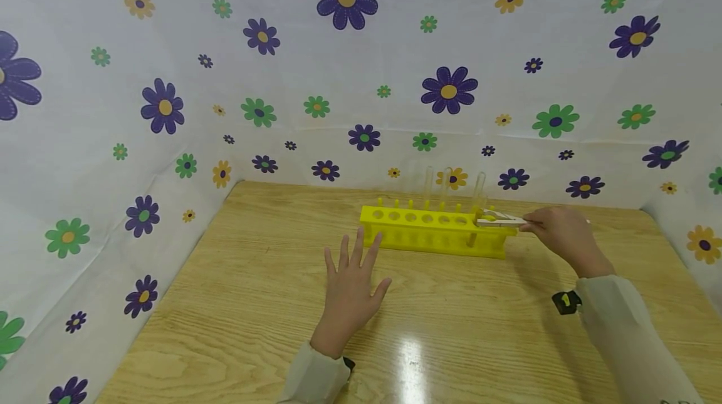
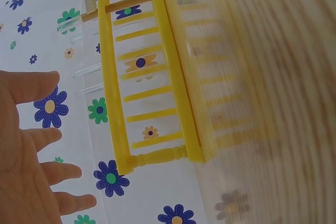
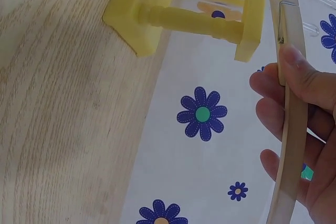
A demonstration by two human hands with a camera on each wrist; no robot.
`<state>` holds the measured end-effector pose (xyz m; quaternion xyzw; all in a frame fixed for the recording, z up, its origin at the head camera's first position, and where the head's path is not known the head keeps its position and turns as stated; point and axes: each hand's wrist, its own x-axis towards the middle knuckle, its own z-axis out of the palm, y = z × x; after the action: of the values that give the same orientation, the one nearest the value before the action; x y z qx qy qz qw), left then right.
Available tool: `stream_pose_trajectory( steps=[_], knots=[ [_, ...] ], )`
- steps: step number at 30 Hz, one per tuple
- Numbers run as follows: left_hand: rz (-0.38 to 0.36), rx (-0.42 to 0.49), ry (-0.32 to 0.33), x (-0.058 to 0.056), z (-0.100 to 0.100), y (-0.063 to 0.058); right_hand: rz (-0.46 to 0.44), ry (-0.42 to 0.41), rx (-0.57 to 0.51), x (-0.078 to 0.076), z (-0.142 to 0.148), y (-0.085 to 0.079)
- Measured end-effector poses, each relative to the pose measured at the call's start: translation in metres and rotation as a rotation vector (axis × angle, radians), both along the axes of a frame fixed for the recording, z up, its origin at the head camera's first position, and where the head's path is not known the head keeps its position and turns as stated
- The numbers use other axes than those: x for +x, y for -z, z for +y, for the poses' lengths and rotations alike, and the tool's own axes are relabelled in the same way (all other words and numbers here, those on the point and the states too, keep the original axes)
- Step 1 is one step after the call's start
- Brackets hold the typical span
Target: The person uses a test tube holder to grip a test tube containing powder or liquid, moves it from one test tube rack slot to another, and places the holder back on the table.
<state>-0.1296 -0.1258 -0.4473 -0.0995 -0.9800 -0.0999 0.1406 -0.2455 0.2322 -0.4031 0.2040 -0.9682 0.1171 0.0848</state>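
Note:
My right hand [image 1: 564, 235] grips a wooden test tube clamp [image 3: 294, 119], thumb and curled fingers around its handle. The clamp's jaws are at the right end of a yellow test tube rack [image 1: 417, 219], by a test tube with brown contents [image 1: 471, 239] in the rack's end hole. Whether the jaws enclose that tube, I cannot tell. Clear test tubes [image 1: 429, 186] stand along the rack's back side. My left hand [image 1: 351, 291] has its fingers spread at the rack's left front; in the left wrist view it holds nothing.
The rack stands on a wood-grain table [image 1: 271, 316]. White sheeting with printed flowers [image 1: 383, 66] rises behind the table and along its left and right sides. A row of yellow pegs [image 1: 396, 202] runs along the rack's back.

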Motion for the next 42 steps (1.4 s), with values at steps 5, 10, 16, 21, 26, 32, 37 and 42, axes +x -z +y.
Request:
stream_pose_trajectory(
  steps=[5, 10, 16, 21, 26, 32, 37, 42],
  knots=[
    [0.006, 0.004, 0.001, 0.0003, -0.0003, -0.0002, 0.006, -0.009, 0.002, -0.0011, -0.0011, 0.0011],
    [0.009, 0.011, 0.000, 0.0005, -0.0004, -0.0005, 0.015, -0.015, 0.013, -0.0011, -0.0024, 0.0001],
    [0.008, 0.011, -0.001, 0.0004, -0.0006, -0.0006, 0.011, -0.009, 0.020, -0.0008, -0.0050, -0.0010],
    [0.007, 0.003, -0.003, -0.0002, -0.0011, -0.0003, -0.011, 0.005, 0.025, -0.0021, -0.0064, -0.0007],
    [-0.001, 0.002, -0.005, -0.0007, -0.0015, -0.0002, -0.011, 0.002, 0.022, -0.0029, -0.0069, 0.0003],
    [0.007, 0.004, -0.006, -0.0004, -0.0019, -0.0003, 0.004, -0.014, 0.009, -0.0035, -0.0076, 0.0029],
    [0.009, 0.007, -0.008, -0.0006, -0.0024, 0.0003, 0.006, -0.019, 0.004, -0.0041, -0.0091, 0.0037],
    [0.010, 0.002, -0.008, -0.0007, -0.0028, 0.0010, 0.003, -0.023, 0.010, -0.0050, -0.0095, 0.0043]
  ],
)
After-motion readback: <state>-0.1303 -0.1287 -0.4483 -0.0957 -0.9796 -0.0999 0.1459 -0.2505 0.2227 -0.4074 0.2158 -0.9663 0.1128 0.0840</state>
